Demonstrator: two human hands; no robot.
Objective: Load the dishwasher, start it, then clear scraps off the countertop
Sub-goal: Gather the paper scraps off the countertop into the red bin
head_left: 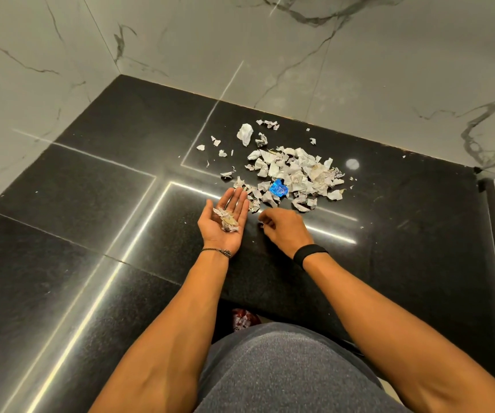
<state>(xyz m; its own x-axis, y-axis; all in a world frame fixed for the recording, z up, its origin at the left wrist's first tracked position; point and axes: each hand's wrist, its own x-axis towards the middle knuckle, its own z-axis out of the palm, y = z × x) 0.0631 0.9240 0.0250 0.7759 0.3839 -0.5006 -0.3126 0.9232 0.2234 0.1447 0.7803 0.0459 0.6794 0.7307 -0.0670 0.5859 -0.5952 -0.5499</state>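
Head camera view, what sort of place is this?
Probably a kitchen corner: polished black stone countertop, marble-look wall tiles behind it, torn paper scraps piled on top.

Your left hand (225, 217) lies palm up, with the fingers straight and close together. Your right hand (285, 229) is just beside it, back up, with the fingers curled under. What those fingers do is hidden. Both bare arms reach forward, wrists near each other.
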